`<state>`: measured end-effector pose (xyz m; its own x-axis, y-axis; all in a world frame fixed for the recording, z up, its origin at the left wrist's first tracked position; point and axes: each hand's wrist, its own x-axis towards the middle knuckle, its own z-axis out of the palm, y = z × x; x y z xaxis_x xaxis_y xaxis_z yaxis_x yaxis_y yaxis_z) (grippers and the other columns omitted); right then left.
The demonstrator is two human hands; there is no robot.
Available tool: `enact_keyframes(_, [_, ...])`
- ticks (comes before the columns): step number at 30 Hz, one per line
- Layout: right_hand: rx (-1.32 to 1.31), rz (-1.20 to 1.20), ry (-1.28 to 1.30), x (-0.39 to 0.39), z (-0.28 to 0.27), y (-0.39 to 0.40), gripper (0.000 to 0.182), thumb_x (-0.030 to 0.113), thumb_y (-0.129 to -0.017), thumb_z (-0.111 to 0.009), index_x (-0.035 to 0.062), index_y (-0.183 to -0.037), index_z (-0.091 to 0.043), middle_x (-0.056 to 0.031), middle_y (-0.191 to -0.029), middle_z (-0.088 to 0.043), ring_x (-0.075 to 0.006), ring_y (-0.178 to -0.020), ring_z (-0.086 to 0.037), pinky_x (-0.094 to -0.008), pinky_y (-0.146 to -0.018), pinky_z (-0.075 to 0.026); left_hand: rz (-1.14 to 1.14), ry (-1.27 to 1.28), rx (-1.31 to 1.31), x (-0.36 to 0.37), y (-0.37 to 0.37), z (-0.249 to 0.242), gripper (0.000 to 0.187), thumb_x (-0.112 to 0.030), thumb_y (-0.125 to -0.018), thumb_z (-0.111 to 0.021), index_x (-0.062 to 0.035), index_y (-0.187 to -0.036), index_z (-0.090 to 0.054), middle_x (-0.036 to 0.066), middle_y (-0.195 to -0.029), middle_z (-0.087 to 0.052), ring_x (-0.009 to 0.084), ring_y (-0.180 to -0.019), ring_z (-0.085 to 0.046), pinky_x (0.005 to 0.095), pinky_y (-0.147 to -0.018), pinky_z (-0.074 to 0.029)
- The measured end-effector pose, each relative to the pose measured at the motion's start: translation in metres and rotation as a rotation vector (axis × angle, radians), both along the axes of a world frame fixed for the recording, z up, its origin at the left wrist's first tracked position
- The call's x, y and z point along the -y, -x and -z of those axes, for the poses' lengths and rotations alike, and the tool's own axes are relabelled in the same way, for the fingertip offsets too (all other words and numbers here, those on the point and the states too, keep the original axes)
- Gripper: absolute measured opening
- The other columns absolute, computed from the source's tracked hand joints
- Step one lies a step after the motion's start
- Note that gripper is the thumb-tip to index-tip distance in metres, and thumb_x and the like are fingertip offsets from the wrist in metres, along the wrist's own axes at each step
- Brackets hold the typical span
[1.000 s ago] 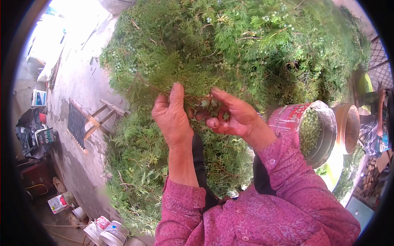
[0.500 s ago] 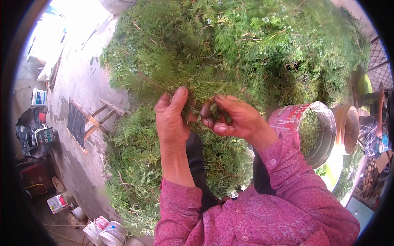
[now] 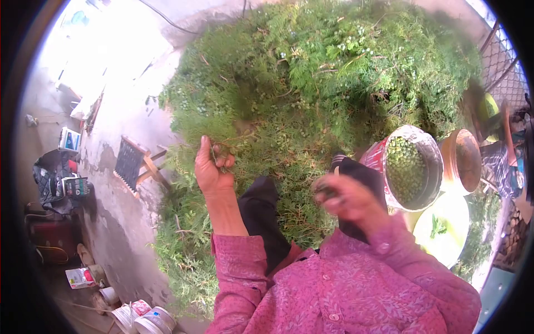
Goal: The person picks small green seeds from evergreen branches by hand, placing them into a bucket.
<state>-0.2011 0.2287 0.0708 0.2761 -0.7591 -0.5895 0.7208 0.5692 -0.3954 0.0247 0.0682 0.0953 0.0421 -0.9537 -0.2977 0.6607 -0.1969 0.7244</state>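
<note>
My left hand (image 3: 214,170) is closed around a green conifer sprig (image 3: 236,139) at the left of centre, over the big pile of cut branches (image 3: 311,83). Nearer the bucket is my right hand (image 3: 347,200), blurred, its fingers curled in around something dark that I cannot make out. Right of it, a red and white bucket (image 3: 431,170) leans toward me, partly filled with small round green cones (image 3: 405,167).
Beside the bucket stand a brown tub (image 3: 468,161) and a pale green basin (image 3: 453,234) with a sprig in it. A small folding stool (image 3: 133,164) is at the left, white buckets (image 3: 153,320) at the lower left. Wire mesh (image 3: 503,61) shows at upper right.
My hands have parted. The right hand has moved right and down toward the bucket; the left hand has shifted slightly left with the sprig. The whole view has shifted, showing more of the basin.
</note>
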Motion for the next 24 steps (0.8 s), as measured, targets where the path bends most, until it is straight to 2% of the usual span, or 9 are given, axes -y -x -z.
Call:
enact_keyframes(5, [-1.099, 0.688, 0.281, -0.070, -0.019, 0.123, 0.031, 0.008, -0.081, -0.054, 0.0025, -0.111, -0.050, -0.0056, -0.075, -0.056, -0.0061, -0.044, -0.045, -0.0182, -0.037, -0.034, 0.173, -0.058, -0.379, -0.054, -0.009, -0.030, 0.017, -0.023, -0.089, -0.052, -0.0114, -0.077, -0.050, -0.004, -0.062, -0.049, 0.0064, -0.041, -0.034, 0.0223, -0.039, -0.029])
enact_keyframes(7, [-1.699, 0.601, 0.171, -0.088, -0.013, 0.157, 0.045, 0.018, -0.078, -0.060, 0.0025, -0.118, -0.048, -0.0101, -0.082, -0.060, -0.0165, -0.061, -0.058, -0.0282, -0.054, -0.049, 0.199, -0.064, -0.494, -0.076, -0.006, -0.035, 0.017, -0.023, -0.089, -0.052, -0.0115, -0.077, -0.050, -0.005, -0.063, -0.049, 0.0062, -0.041, -0.034, 0.0221, -0.040, -0.030])
enact_keyframes(9, [-2.538, 0.101, 0.025, -0.110, 0.048, 0.201, 0.057, 0.029, -0.072, -0.066, 0.0015, -0.119, -0.049, -0.0161, -0.092, -0.061, -0.0283, -0.086, -0.060, -0.0394, -0.080, -0.047, 0.235, -0.112, -0.666, -0.098, -0.003, -0.035, 0.016, -0.022, -0.089, -0.052, -0.0114, -0.078, -0.050, -0.004, -0.065, -0.050, 0.0060, -0.042, -0.036, 0.0217, -0.040, -0.031])
enact_keyframes(11, [-2.498, -0.057, -0.087, -0.122, 0.044, 0.207, 0.059, 0.035, -0.068, -0.067, 0.0012, -0.115, -0.053, -0.0201, -0.098, -0.060, -0.0353, -0.096, -0.056, -0.0426, -0.090, -0.042, 0.156, -0.139, -0.624, -0.117, 0.002, -0.045, 0.012, -0.020, -0.088, -0.054, -0.0124, -0.080, -0.050, -0.004, -0.066, -0.050, 0.0056, -0.043, -0.036, 0.0217, -0.041, -0.031])
enact_keyframes(13, [-2.105, -0.024, -0.073, -0.121, 0.026, 0.200, 0.058, 0.035, -0.069, -0.067, 0.0010, -0.114, -0.053, -0.0200, -0.097, -0.061, -0.0352, -0.094, -0.057, -0.0411, -0.088, -0.044, 0.187, -0.147, -0.619, -0.131, -0.001, -0.050, 0.009, -0.019, -0.087, -0.056, -0.0139, -0.082, -0.051, -0.004, -0.066, -0.050, 0.0053, -0.043, -0.036, 0.0211, -0.042, -0.030])
enact_keyframes(16, [-1.118, 0.260, 0.311, -0.106, -0.023, 0.138, 0.046, 0.025, -0.076, -0.065, -0.0026, -0.111, -0.054, -0.0147, -0.093, -0.063, -0.0203, -0.085, -0.062, -0.0304, -0.076, -0.050, 0.183, -0.112, -0.548, -0.148, -0.002, -0.056, 0.010, -0.019, -0.090, -0.050, -0.0132, -0.082, -0.050, -0.002, -0.066, -0.049, 0.0060, -0.044, -0.036, 0.0213, -0.042, -0.031])
enact_keyframes(18, [-0.855, 0.219, 0.519, -0.094, -0.065, 0.062, 0.042, 0.019, -0.078, -0.065, -0.0041, -0.111, -0.053, -0.0114, -0.093, -0.062, -0.0151, -0.081, -0.060, -0.0257, -0.075, -0.049, 0.176, -0.117, -0.499, -0.161, 0.005, -0.066, 0.010, -0.019, -0.090, -0.050, -0.0137, -0.083, -0.050, -0.002, -0.066, -0.049, 0.0061, -0.045, -0.037, 0.0212, -0.043, -0.031])
enact_keyframes(21, [-0.784, -0.177, 0.728, -0.080, -0.094, -0.014, 0.046, 0.022, -0.079, -0.064, -0.0016, -0.116, -0.051, -0.0136, -0.106, -0.059, -0.0192, -0.093, -0.057, -0.0291, -0.082, -0.046, 0.203, -0.065, -0.405, -0.176, 0.009, -0.066, 0.009, -0.022, -0.089, -0.053, -0.0142, -0.086, -0.050, -0.002, -0.069, -0.049, 0.0071, -0.047, -0.037, 0.0227, -0.045, -0.032])
enact_keyframes(24, [-0.674, -0.223, 0.754, -0.070, -0.101, -0.058, 0.040, 0.026, -0.080, -0.063, 0.0000, -0.110, -0.054, -0.0066, -0.095, -0.062, -0.0112, -0.079, -0.056, -0.0253, -0.068, -0.046, 0.271, 0.079, -0.300, -0.189, 0.005, -0.062, 0.014, -0.026, -0.087, -0.056, -0.0131, -0.089, -0.050, 0.000, -0.072, -0.049, 0.0090, -0.051, -0.039, 0.0248, -0.048, -0.033])
